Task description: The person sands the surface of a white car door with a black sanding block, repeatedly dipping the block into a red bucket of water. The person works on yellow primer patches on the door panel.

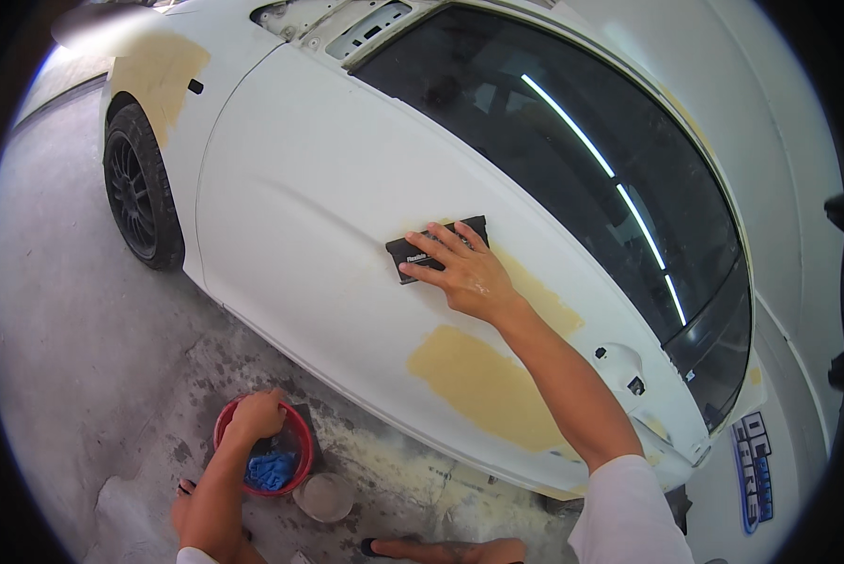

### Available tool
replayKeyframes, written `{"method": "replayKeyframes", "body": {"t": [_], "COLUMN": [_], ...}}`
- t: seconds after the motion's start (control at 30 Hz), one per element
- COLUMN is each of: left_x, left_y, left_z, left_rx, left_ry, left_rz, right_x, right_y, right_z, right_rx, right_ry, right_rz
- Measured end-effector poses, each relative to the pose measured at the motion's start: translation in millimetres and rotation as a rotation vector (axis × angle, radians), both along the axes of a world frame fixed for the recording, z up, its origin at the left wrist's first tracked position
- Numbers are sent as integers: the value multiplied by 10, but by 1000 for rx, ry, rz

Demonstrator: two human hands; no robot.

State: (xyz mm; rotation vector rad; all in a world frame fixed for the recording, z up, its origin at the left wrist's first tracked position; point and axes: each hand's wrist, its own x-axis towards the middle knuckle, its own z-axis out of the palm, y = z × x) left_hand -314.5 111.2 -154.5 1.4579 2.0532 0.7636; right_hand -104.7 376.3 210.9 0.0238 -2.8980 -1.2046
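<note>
My right hand (464, 273) grips a black sanding block (409, 249), pressed flat on the white car door (290, 244) just above a crease line. Beige filler patches (469, 385) show around and below the block. My left hand (260, 416) is over the back rim of a red bucket (220, 437) on the ground, fingers curled; what they hold, if anything, is hidden. A blue cloth (270, 470) lies inside the bucket.
A translucent round container (324, 496) sits beside the bucket on the stained concrete floor (84, 357). The front wheel (135, 193) is at left, the dark side window (554, 169) above the door. My legs and feet (441, 550) show at bottom. A blue sign (753, 470) is at right.
</note>
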Motion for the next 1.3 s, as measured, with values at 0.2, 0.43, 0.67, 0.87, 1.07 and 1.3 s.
{"method": "replayKeyframes", "body": {"t": [0.2, 0.43, 0.67, 0.87, 1.07, 1.3], "left_x": [-42, 147, 59, 215, 173, 265], "left_y": [-137, 80, -225, 16, -53, 53], "left_z": [45, -33, 9, 115, 166, 38], "left_rx": [228, -12, 58, 56, 131, -31], "left_ry": [-86, 10, -44, -63, -77, 47], "left_rz": [-72, -83, -129, -97, -148, -127], "right_x": [1726, 15, 1504, -135, 1517, -71], "right_y": [272, -69, 323, 29, 351, -107], "right_z": [170, 6, 231, 26, 182, 205], "right_rx": [253, -18, 67, -93, 115, -88], "right_ry": [-4, 32, 19, -54, 122, 41], "right_rz": [89, 26, 113, 35, 176, 34]}}
